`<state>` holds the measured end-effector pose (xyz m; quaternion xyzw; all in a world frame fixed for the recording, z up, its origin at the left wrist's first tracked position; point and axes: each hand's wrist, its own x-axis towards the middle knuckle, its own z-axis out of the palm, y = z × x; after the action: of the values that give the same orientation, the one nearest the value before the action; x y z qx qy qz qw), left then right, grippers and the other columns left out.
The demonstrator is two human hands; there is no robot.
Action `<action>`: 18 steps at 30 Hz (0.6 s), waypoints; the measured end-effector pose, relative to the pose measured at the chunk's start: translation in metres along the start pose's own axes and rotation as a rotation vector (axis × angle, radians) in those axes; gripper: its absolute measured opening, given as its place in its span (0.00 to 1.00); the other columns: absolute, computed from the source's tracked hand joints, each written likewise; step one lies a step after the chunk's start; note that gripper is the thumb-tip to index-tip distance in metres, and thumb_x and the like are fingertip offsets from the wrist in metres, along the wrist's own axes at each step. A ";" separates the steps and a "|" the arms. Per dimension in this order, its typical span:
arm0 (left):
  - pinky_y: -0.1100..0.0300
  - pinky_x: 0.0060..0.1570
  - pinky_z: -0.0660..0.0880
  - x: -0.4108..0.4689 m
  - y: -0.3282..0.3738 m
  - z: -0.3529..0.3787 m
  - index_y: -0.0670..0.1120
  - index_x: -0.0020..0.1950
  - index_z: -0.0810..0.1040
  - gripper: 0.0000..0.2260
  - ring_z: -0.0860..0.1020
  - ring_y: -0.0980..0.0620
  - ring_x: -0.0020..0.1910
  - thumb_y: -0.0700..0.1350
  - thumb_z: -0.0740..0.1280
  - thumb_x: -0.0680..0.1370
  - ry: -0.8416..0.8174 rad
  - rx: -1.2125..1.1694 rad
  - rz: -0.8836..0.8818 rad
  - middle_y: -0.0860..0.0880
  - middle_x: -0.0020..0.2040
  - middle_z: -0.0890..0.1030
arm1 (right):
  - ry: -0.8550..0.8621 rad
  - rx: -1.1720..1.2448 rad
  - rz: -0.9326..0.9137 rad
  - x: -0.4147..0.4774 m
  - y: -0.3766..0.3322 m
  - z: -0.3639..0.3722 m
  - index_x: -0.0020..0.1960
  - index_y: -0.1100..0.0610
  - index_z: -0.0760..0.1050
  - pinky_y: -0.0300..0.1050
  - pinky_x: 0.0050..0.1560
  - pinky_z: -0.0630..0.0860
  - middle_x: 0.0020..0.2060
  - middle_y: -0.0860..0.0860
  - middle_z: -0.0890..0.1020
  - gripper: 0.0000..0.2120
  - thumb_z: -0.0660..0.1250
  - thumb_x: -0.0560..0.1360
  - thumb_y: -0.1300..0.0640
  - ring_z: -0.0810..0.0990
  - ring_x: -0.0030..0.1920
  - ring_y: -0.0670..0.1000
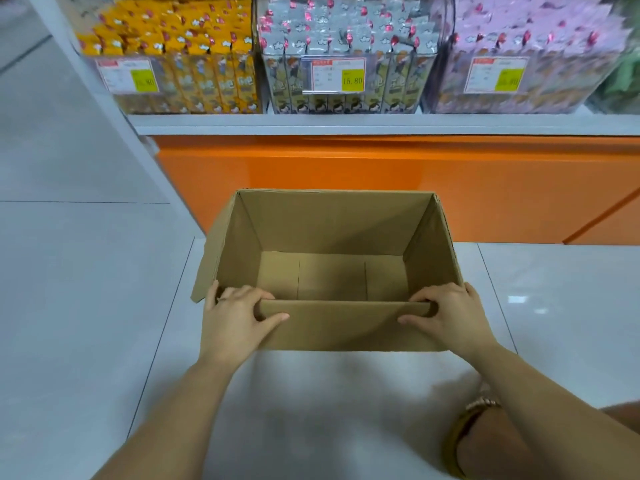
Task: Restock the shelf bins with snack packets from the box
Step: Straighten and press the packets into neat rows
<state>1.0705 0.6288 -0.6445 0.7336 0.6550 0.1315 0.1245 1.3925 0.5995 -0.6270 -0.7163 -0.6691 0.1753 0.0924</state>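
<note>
In the head view, the box [332,230] stands open on the pale tiled floor [86,271], just before the orange shelf base [346,164], and its bottom shows no packets. The left hand [235,313] and the right hand [446,311] each grasp the near wall at a corner, fingers curled over the rim. I judge that lifting by this one wall could bend it or tip the box. Above, on the white shelf [346,124], the yellow bin [173,64], grey bin [343,46] and pink bin [519,46] look full of snack packets.

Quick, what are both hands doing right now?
Left hand: gripping the near edge of the cardboard box.
Right hand: gripping that same edge.
</note>
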 end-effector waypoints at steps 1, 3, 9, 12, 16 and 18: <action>0.52 0.72 0.49 -0.001 0.000 0.000 0.56 0.44 0.80 0.13 0.76 0.52 0.49 0.63 0.72 0.68 0.019 -0.013 -0.019 0.59 0.41 0.79 | 0.007 0.028 0.000 0.001 -0.001 0.000 0.43 0.42 0.78 0.56 0.69 0.59 0.38 0.35 0.75 0.09 0.72 0.68 0.40 0.74 0.51 0.47; 0.51 0.71 0.49 -0.003 -0.002 -0.001 0.55 0.41 0.80 0.12 0.76 0.52 0.46 0.61 0.73 0.67 0.076 -0.012 -0.046 0.59 0.38 0.77 | 0.050 0.060 -0.023 0.003 -0.005 0.001 0.41 0.44 0.79 0.55 0.66 0.62 0.36 0.35 0.75 0.08 0.73 0.68 0.42 0.73 0.46 0.46; 0.47 0.69 0.54 0.007 -0.009 -0.027 0.55 0.41 0.80 0.15 0.74 0.51 0.50 0.64 0.73 0.64 0.240 -0.073 -0.104 0.60 0.39 0.78 | 0.280 0.116 -0.087 0.015 -0.030 -0.008 0.43 0.51 0.83 0.54 0.49 0.74 0.35 0.44 0.77 0.11 0.77 0.64 0.47 0.70 0.41 0.48; 0.53 0.64 0.56 0.015 -0.020 -0.042 0.58 0.40 0.78 0.18 0.74 0.52 0.49 0.69 0.63 0.63 0.286 -0.083 -0.087 0.62 0.38 0.75 | 0.273 0.137 -0.103 0.030 -0.049 -0.017 0.46 0.51 0.82 0.51 0.47 0.74 0.37 0.43 0.73 0.12 0.76 0.66 0.47 0.71 0.43 0.49; 0.53 0.63 0.57 0.037 -0.046 -0.052 0.62 0.39 0.74 0.15 0.71 0.57 0.49 0.70 0.61 0.62 0.276 -0.094 -0.111 0.66 0.37 0.74 | 0.238 0.131 -0.102 0.048 -0.073 -0.007 0.45 0.50 0.82 0.53 0.51 0.72 0.37 0.41 0.73 0.11 0.76 0.66 0.47 0.68 0.43 0.46; 0.53 0.62 0.57 0.052 -0.059 -0.055 0.63 0.37 0.73 0.15 0.68 0.62 0.47 0.71 0.61 0.60 0.243 -0.079 -0.108 0.67 0.37 0.75 | 0.287 0.126 -0.075 0.051 -0.082 0.002 0.42 0.51 0.82 0.53 0.49 0.73 0.35 0.40 0.73 0.10 0.78 0.64 0.48 0.69 0.41 0.47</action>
<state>1.0017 0.6881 -0.6124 0.6703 0.6982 0.2383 0.0800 1.3186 0.6572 -0.6052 -0.7012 -0.6630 0.1093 0.2384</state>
